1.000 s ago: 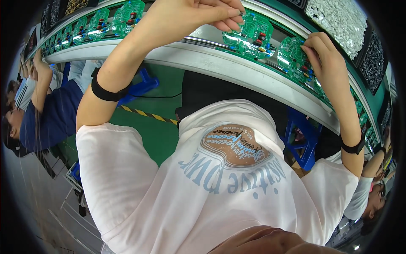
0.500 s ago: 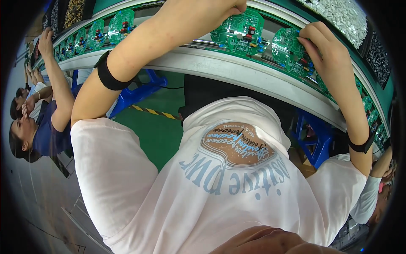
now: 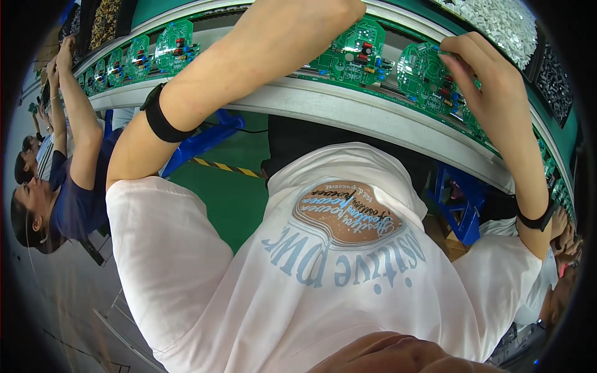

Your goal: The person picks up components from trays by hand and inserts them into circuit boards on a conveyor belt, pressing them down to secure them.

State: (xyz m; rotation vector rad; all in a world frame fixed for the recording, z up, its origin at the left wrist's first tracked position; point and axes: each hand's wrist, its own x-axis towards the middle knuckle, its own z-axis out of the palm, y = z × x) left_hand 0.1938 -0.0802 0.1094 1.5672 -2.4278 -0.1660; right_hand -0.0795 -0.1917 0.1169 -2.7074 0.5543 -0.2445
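Green circuit boards stand in a row on a rail, with red, black and blue parts on them. My left hand (image 3: 341, 13) is at the top edge, above one circuit board (image 3: 346, 57); its fingers are cut off or hidden behind the hand. My right hand (image 3: 486, 69) is over the neighbouring circuit board (image 3: 418, 69). Its thumb and forefinger come close together at that board's upper right edge. What lies between the fingertips, if anything, is too small to make out. Black bands circle both forearms.
The pale rail (image 3: 398, 102) curves across in front of me, carrying more circuit boards (image 3: 174, 45) to the left. Clear-white small parts (image 3: 494, 25) and dark small parts (image 3: 553, 84) lie beyond it. Blue stools (image 3: 457, 205) stand below. A co-worker (image 3: 81, 174) reaches up at the left.
My left hand has shifted slightly up and its fingertips have gone from sight. My right hand stays nearly in place. The boards sit slightly further left. A co-worker's second arm now shows raised.
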